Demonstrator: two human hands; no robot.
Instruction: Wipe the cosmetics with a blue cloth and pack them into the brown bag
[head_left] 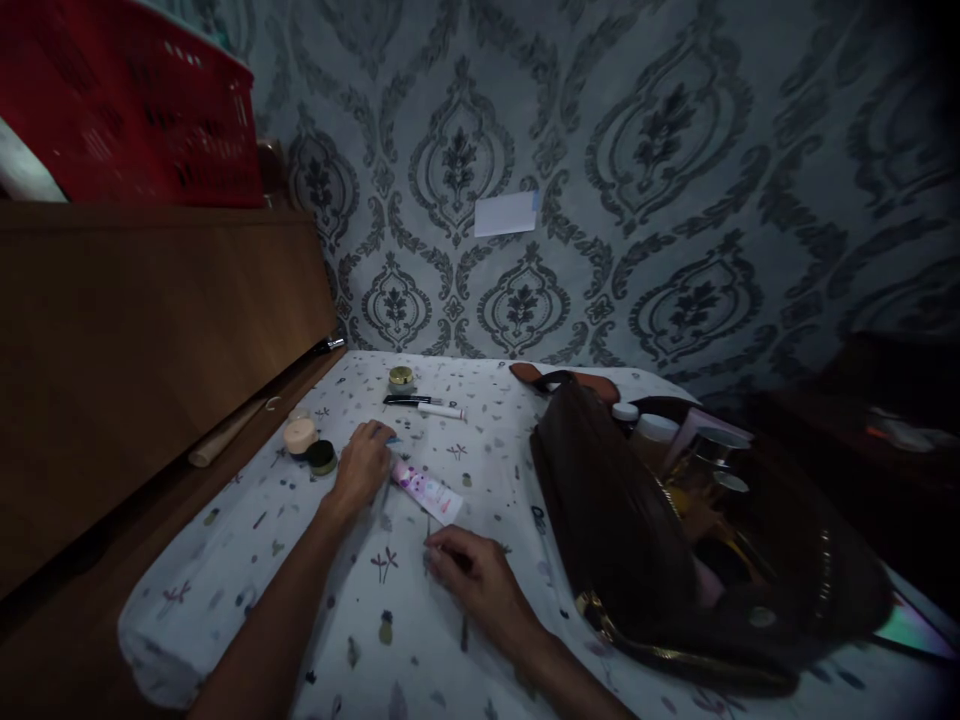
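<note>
My left hand (365, 462) rests on the patterned cloth, fingers bent around a small bluish item (394, 440) whose tip alone shows. Just right of it lies a pink-and-white squeeze tube (427, 490). My right hand (484, 582) is low over the cloth near the tube's lower end, loosely curled with a gap between thumb and forefinger and nothing visible in it. Left of my left hand stand a dark-lidded jar (322, 457) and a peach-lidded jar (300, 437). Beyond are a gold-lidded jar (401, 379), a black pen (409, 400) and a white marker (442, 411).
At right, an open dark brown bag (607, 490) holds several bottles and jars, its strap (562, 378) trailing behind. A wooden cabinet (157, 310) borders the left side, with a red basket (195, 130) on top. A patterned wall (570, 280) closes the back.
</note>
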